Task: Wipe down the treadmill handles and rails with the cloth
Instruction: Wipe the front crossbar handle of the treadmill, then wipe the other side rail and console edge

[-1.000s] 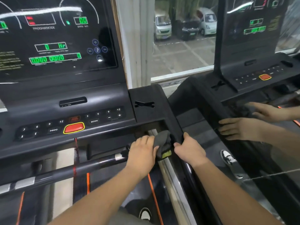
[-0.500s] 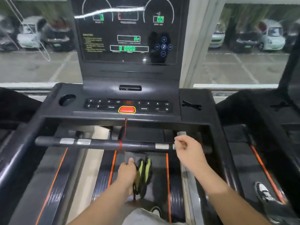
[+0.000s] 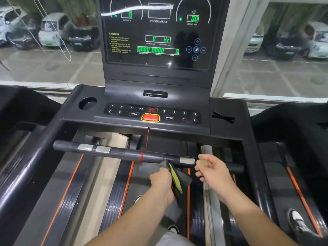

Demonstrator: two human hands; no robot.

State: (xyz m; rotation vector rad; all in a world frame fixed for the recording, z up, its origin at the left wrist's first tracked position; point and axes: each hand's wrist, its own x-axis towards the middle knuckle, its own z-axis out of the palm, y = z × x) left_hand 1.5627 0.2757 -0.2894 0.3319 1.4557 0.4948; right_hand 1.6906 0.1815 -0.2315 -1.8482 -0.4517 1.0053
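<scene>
My left hand (image 3: pixel 162 183) has its fingers closed round the cloth (image 3: pixel 177 178), a dark grey one with a yellow-green edge. It is bunched in my fist, and a fold sticks up toward the bar. My right hand (image 3: pixel 213 172) holds nothing that I can see. Its fingers are loosely curled just in front of the right end of the front handlebar (image 3: pixel 115 151), beside the silver sensor plate (image 3: pixel 186 160). I cannot tell whether they touch the bar.

The cloth sits just under the handlebar, a little right of its middle and next to the spot where the red safety cord (image 3: pixel 147 139) loops round it. It looks close to the bar, but I cannot say it is pressed on yet.

To wipe this well, I think I should open the bunch so a flat face wraps over the top and front of the bar. Then I would draw it along in one long pass from the cord loop toward the right end and go back for the left half. I would work gently round the cord so it does not pull from the console (image 3: pixel 124 119) above. My free hand could steady me on the bar. The left side rail (image 3: pixel 35 151) runs toward the treadmill's near left corner and looks still to be done.
</scene>
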